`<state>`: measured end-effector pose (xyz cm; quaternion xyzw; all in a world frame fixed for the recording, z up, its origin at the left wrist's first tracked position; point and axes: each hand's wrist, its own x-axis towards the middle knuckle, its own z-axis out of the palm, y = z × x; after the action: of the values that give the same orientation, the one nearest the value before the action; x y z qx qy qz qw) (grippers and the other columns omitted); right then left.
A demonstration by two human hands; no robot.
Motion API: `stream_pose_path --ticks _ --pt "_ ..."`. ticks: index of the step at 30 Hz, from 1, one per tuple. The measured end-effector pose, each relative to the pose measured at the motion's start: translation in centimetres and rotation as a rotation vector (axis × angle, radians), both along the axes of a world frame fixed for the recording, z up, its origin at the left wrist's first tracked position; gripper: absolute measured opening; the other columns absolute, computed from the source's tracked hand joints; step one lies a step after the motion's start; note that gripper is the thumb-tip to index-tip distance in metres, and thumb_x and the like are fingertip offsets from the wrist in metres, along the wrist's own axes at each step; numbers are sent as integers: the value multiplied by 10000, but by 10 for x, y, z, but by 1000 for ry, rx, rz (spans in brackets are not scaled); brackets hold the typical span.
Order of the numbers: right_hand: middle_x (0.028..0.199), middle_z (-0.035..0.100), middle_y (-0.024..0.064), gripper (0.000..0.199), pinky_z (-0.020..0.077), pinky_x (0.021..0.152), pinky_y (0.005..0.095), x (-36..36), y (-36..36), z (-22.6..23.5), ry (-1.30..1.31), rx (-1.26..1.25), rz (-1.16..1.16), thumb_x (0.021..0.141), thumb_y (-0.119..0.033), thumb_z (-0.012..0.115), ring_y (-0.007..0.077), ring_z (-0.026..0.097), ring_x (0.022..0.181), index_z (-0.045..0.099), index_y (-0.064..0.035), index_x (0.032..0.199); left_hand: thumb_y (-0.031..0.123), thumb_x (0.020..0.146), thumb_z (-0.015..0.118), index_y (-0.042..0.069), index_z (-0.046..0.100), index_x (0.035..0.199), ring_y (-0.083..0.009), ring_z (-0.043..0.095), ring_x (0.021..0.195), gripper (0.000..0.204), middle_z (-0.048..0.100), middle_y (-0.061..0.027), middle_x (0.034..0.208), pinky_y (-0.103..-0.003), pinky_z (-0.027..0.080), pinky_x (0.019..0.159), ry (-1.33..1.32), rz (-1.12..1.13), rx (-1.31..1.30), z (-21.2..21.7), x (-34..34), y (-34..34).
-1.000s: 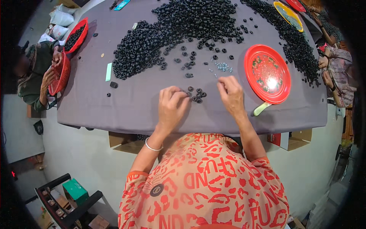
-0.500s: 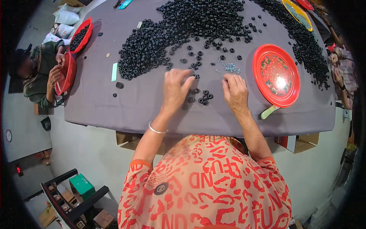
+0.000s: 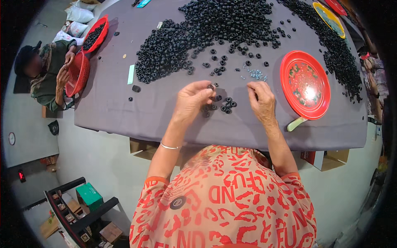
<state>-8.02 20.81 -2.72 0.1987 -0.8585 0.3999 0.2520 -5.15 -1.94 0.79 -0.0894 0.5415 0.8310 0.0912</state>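
My left hand (image 3: 191,101) pinches a small black ring-shaped piece (image 3: 211,87) between thumb and fingers, just above the cloth. Below and beside it lie a few more such pieces, partly hidden by the hand, and a small cluster of black ring pieces (image 3: 228,105) sits between my hands. My right hand (image 3: 262,102) is closed, its thumb and fingertips drawn together near a little heap of tiny shiny silvery-blue parts (image 3: 256,74). Whatever its fingertips hold is too small to make out.
A large pile of black ring pieces (image 3: 165,53) covers the far middle of the grey cloth (image 3: 173,130). At right stand a round red tray (image 3: 285,89) and a pale green handle (image 3: 296,124). Another person (image 3: 47,78) works beside red baskets (image 3: 84,76) at left.
My left hand has closed on a black ring piece and lifted it slightly. My right hand stays near the silvery parts, its fingers more curled. The whole view has shifted a little.
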Motion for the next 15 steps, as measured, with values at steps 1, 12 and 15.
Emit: stream_pose_path --ticks 1,12,15 --pt "773 576 81 133 451 599 294 2 0 1 0 2 2 748 34 622 204 568 694 598 -25 865 19 814 627 22 617 1004 -132 622 797 191 642 -113 938 -203 520 606 -37 -15 181 3 5 0" --pt "815 594 58 152 436 656 228 55 -26 71 -498 -483 451 743 75 642 106 536 747 601 7 873 11 840 589 1 603 1061 -168 630 844 222 631 -129 984 -225 545 648 -87 -117 574 9 56 10" --pt "804 598 70 146 440 640 236 64 -31 80 -416 -435 469 714 77 653 125 550 727 610 7 834 -2 837 582 9 594 1068 -155 617 822 231 626 -117 969 -214 533 616 -70 -122 521 12 64 14"
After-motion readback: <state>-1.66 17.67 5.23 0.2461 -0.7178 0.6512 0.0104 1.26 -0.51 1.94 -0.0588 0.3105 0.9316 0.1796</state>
